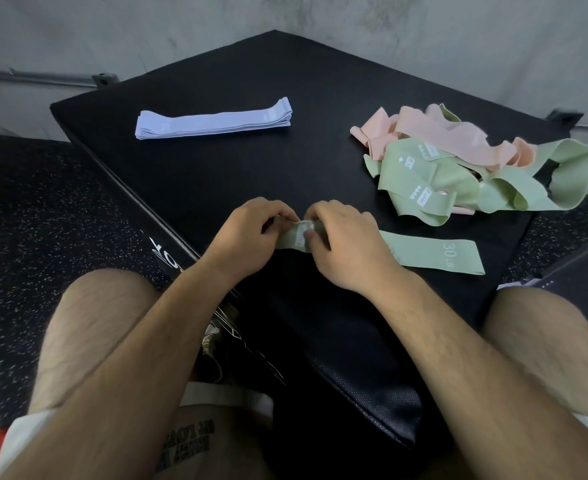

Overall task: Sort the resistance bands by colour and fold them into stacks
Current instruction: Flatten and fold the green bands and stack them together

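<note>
A green resistance band point(438, 252) marked 30 LB lies flat across the near part of the black padded box point(216, 174). My left hand point(247, 233) and my right hand point(344, 244) both pinch its left end, where a white label shows between my fingers. A neat stack of folded lavender bands point(212, 118) lies at the far left of the box. On the far right sits a loose tangled pile of green bands point(458, 181) mixed with pink bands point(441, 133).
The box fills the middle of the view, one corner pointing toward me between my bare knees. Speckled black rubber flooring point(25, 220) surrounds it. A grey concrete wall point(285, 15) with a rail stands behind.
</note>
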